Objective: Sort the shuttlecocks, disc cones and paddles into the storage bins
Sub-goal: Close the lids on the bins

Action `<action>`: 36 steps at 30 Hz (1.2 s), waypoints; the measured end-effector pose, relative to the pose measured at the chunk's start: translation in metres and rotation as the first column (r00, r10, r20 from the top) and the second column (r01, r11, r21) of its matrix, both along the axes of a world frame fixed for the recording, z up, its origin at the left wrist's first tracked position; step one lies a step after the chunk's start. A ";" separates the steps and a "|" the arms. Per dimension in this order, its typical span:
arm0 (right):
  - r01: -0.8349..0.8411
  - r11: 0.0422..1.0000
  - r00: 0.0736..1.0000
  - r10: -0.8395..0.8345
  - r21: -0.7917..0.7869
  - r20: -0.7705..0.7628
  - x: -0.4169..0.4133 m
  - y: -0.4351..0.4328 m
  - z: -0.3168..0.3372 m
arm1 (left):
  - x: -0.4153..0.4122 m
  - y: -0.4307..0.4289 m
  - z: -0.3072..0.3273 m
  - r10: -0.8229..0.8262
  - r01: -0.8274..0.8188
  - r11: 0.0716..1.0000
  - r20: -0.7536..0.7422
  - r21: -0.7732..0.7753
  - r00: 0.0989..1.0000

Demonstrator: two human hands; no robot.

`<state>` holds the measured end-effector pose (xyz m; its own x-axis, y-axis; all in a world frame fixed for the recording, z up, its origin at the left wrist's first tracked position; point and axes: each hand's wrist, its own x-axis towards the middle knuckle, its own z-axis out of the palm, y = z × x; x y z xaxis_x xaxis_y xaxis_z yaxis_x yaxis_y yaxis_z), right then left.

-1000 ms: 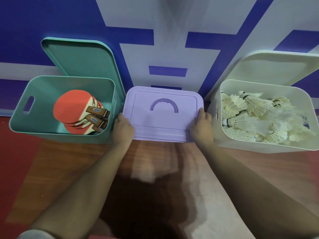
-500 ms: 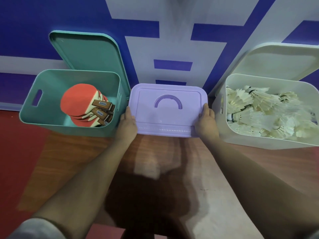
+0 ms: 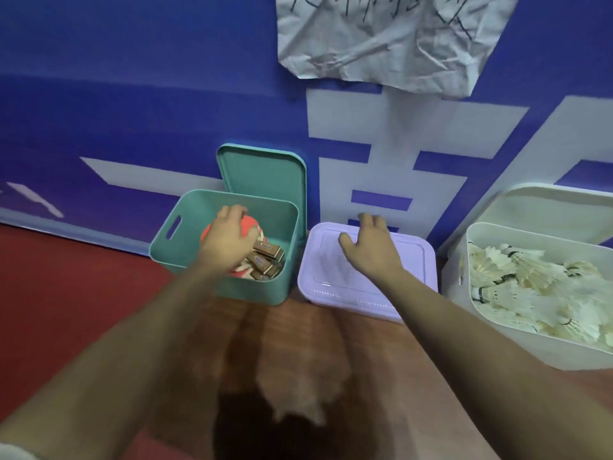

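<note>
Blue wall with large white shapes runs along the far side, a crumpled sheet of paper [image 3: 381, 38] hanging on it above a red and brown floor [image 3: 66, 293]. Three storage bins stand in a row against the wall. On the left, a teal bin [image 3: 252, 290] stands uncovered, its lid [image 3: 262, 171] leaning upright on the wall behind it, and the red paddles [image 3: 265, 260] lie piled inside with their wooden handles pointing right. The left hand [image 3: 225, 240] reaches down into this bin over the paddles, fingers bent; whether it grips one cannot be told. In the middle sits a purple box [image 3: 418, 260] with its lid on. The right hand [image 3: 371, 247] is stretched over that lid, fingers loosely spread toward its far edge, holding nothing. On the right, a white bin [image 3: 497, 340] is full of white shuttlecocks [image 3: 530, 287], its own lid [image 3: 557, 210] propped against the wall behind.
</note>
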<state>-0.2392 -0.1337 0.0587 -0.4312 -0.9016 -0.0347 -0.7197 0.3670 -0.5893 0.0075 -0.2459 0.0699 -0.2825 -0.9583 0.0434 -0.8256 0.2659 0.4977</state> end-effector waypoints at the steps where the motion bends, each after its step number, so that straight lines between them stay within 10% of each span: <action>1: 0.004 1.000 1.000 -0.004 -0.004 -0.015 0.008 -0.013 0.008 | 0.011 -0.017 0.006 0.007 -0.007 1.000 0.004 0.012 1.000; 21: 0.370 0.929 0.892 -0.362 0.024 0.271 0.099 -0.194 0.016 | 0.033 -0.207 -0.011 -0.157 0.185 0.972 -0.187 0.143 0.970; 29: 0.426 0.885 0.870 -0.344 -0.188 0.355 0.115 -0.179 0.055 | 0.055 -0.189 0.027 -0.194 0.091 0.966 -0.441 -0.244 0.876; 36: 0.500 0.852 0.709 -0.299 -0.156 0.639 0.123 -0.142 0.106 | 0.075 -0.145 0.099 -0.276 0.155 0.956 -0.587 -0.249 0.762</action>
